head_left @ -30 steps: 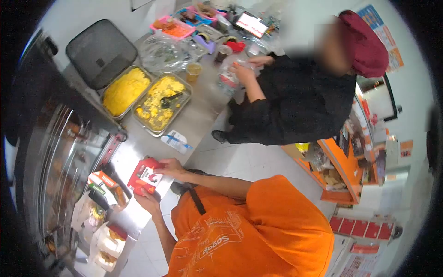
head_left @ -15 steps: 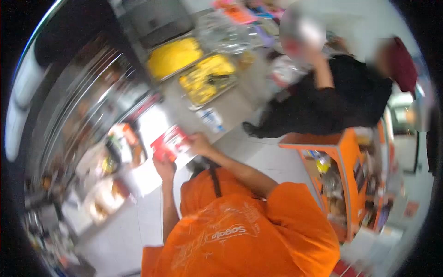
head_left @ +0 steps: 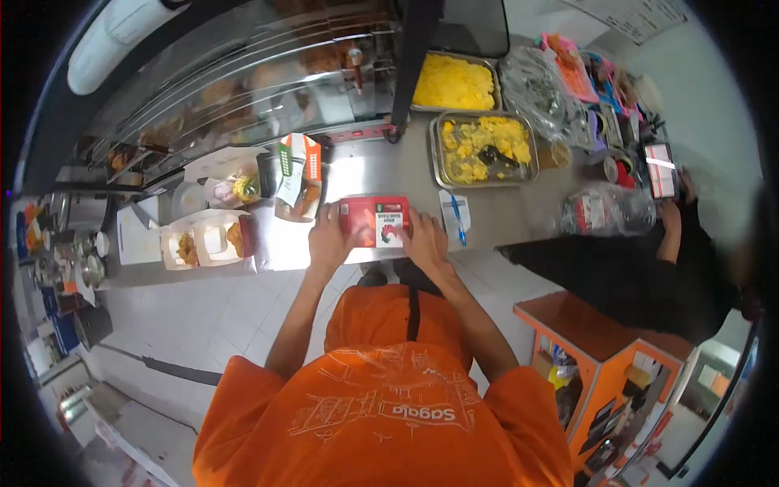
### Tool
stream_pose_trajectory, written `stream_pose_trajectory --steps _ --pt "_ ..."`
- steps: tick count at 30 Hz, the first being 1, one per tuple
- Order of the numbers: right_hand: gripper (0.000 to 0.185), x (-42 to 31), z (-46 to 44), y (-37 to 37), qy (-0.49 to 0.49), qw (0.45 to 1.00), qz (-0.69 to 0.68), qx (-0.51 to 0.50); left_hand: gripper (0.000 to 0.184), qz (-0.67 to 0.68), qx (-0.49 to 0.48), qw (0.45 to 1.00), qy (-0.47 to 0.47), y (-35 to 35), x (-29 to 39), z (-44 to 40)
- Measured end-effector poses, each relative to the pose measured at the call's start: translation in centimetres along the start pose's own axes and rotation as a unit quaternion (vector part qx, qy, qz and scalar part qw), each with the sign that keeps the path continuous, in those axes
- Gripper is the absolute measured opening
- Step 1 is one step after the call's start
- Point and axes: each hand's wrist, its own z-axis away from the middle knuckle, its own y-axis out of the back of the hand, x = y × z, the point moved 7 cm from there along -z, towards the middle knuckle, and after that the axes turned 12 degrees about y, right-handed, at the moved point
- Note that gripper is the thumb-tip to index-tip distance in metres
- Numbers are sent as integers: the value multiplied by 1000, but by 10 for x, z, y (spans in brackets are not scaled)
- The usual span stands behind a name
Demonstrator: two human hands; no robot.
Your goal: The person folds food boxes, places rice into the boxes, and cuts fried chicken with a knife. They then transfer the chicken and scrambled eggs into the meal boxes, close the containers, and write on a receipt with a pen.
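A flat red-and-white food box point(head_left: 374, 221) with printed lettering lies at the front edge of the steel counter, between my two hands. My left hand point(head_left: 331, 239) grips its left side, the thumb on the top face. On the right side, my right hand point(head_left: 423, 241) holds it in the same way, fingers along the edge. To the right of the box are a small paper slip point(head_left: 449, 230) and a blue pen point(head_left: 458, 217). An open carton point(head_left: 300, 178) with fried food stands just behind my left hand.
Open boxes of fried chicken point(head_left: 209, 241) and a wrapped-food box point(head_left: 227, 180) stand left. Behind are a glass display case point(head_left: 268, 77) and metal trays of yellow food point(head_left: 485, 150). A co-worker in black point(head_left: 625, 276) stands right, beside an orange shelf unit point(head_left: 596, 325).
My view has turned and steadied. The red box, tilted in my hands before, now sits square at the counter edge, with a hand on each side. The co-worker's raised hand is lower now.
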Motion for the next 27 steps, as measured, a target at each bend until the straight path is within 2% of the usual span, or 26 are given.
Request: stream_pose_trajectory --steps 2,3,4,5,8,10,13,16,17,18,19,20,23,25,27 --pt "90 -35 -5 38 121 991 2 64 99 17 49 983 -176 25 23 9" --pt "121 -32 -10 18 144 989 -3 -27 115 62 -22 982 -175 -10 9 2" --pt "120 -28 -14 10 166 986 -10 -21 132 106 -82 976 -172 -39 -5 -12" --pt "120 -28 -19 5 192 981 -18 -13 128 25 -74 982 -175 -27 2 -12" --pt "123 -39 -29 9 195 981 0 -18 125 -50 -47 979 -192 -13 12 -12" --pt "123 -35 -25 10 176 983 43 -30 120 -82 -60 977 -186 -17 13 -9" --pt "120 -24 -20 -2 197 977 73 -16 116 -98 -62 980 -164 -7 17 -9" --pt "106 -29 -22 15 182 982 38 8 116 -99 -23 982 -162 -18 12 -10" --pt "103 -28 -24 18 198 980 11 8 115 -33 21 983 -180 -25 7 -10" --pt "99 -26 -24 18 212 977 -18 5 114 -17 7 984 -179 -25 6 -11" --pt "88 -18 -26 11 209 977 -20 36 114 22 -29 984 -176 -17 9 -9" --pt "76 -10 -26 0 211 975 -18 69 112 23 -19 981 -190 -15 10 -9" --pt "45 3 -28 -10 176 963 34 199 77 81 61 981 -166 -12 18 -5" --pt "29 16 -27 -17 106 960 -45 254 57 95 117 977 -148 -24 14 -7" --pt "20 22 -23 -19 27 940 -146 308 45 191 140 961 -141 -38 8 -12"
